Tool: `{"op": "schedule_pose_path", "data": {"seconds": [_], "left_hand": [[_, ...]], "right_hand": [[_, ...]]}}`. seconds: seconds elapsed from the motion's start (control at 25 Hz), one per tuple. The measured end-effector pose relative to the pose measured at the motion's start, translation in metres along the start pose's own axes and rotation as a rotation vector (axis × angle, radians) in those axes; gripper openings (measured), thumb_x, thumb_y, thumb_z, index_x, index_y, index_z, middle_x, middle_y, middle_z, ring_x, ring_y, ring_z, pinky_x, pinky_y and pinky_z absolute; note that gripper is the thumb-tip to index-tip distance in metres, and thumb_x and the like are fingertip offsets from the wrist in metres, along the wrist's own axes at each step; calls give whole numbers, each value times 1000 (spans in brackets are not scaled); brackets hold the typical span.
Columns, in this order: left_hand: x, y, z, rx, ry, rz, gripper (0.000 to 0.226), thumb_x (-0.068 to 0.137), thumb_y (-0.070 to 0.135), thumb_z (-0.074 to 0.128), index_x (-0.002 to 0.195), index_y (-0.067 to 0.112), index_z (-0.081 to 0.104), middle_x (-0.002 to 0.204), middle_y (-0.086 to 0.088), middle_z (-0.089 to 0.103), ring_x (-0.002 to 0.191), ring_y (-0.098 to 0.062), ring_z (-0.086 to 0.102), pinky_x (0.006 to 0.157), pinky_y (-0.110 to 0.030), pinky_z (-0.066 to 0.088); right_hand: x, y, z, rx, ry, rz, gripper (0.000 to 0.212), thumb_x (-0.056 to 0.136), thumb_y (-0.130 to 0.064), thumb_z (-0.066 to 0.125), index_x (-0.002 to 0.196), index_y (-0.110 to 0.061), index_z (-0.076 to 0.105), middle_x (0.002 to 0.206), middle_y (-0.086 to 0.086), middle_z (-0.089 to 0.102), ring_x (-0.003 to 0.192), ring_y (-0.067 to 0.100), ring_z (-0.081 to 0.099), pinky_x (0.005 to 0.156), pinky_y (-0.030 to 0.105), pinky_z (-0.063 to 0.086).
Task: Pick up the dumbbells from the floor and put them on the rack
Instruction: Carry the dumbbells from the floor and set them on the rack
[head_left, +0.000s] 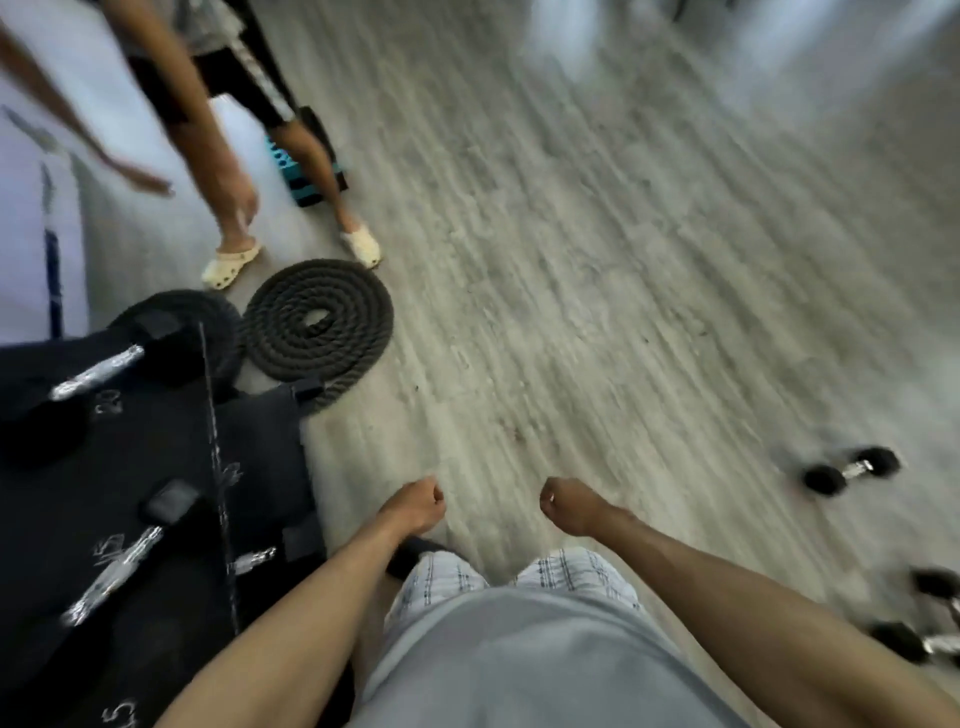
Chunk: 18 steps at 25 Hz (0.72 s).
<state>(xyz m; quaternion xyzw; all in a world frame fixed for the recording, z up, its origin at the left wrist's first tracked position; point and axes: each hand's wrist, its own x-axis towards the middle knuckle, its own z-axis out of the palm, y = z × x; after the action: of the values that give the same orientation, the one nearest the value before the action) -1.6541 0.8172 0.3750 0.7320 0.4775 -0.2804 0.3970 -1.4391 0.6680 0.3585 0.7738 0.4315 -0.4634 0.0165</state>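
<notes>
Left grip (415, 506), right grip (566, 506): blurred fists

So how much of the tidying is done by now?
Partly done. Some dumbbells already sit on the rack, left. Nothing is in hand: left hand and right hand are empty. Left to do: floor dumbbells on the right, about three.
</notes>
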Motion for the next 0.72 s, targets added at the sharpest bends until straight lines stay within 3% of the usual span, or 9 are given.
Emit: {"op": "schedule_pose_path", "data": {"seconds": [0.16, 0.28, 0.4, 0.52, 0.72], "left_hand": [[14, 109, 49, 170, -86, 141, 26, 93, 23, 53, 114, 9, 62, 114, -12, 69, 97, -27, 65, 81, -29, 48], [26, 188, 79, 280, -166, 227, 27, 94, 23, 55, 114, 7, 62, 114, -15, 69, 102, -29, 65, 86, -32, 51], [41, 266, 109, 394, -232, 323, 28, 94, 23, 58, 115, 4, 61, 112, -21, 68, 91, -29, 63, 82, -32, 51], [55, 335, 139, 543, -279, 404, 25, 95, 19, 56, 113, 4, 61, 111, -22, 68, 103, -33, 66, 82, -30, 51], [81, 458, 197, 719, -386, 523, 23, 95, 19, 56, 110, 4, 63, 107, -21, 70, 88, -30, 65, 80, -33, 52]], "right_hand": [[-56, 110, -4, 200, 107, 114, 29, 93, -15, 46, 106, 2, 65, 109, 19, 70, 102, 34, 65, 86, 38, 52], [-98, 183, 0, 355, 189, 238, 27, 94, -15, 47, 106, -1, 66, 111, 16, 69, 106, 32, 64, 86, 35, 50], [-140, 247, 14, 530, 259, 387, 24, 94, -15, 47, 107, -5, 65, 112, 13, 69, 107, 30, 63, 85, 32, 48], [-169, 293, 25, 680, 308, 500, 26, 93, -14, 47, 103, 0, 66, 107, 17, 70, 103, 32, 64, 83, 34, 49], [-193, 368, 20, 869, 356, 650, 26, 89, -13, 49, 103, 0, 67, 107, 18, 70, 104, 31, 64, 84, 34, 49]]}}
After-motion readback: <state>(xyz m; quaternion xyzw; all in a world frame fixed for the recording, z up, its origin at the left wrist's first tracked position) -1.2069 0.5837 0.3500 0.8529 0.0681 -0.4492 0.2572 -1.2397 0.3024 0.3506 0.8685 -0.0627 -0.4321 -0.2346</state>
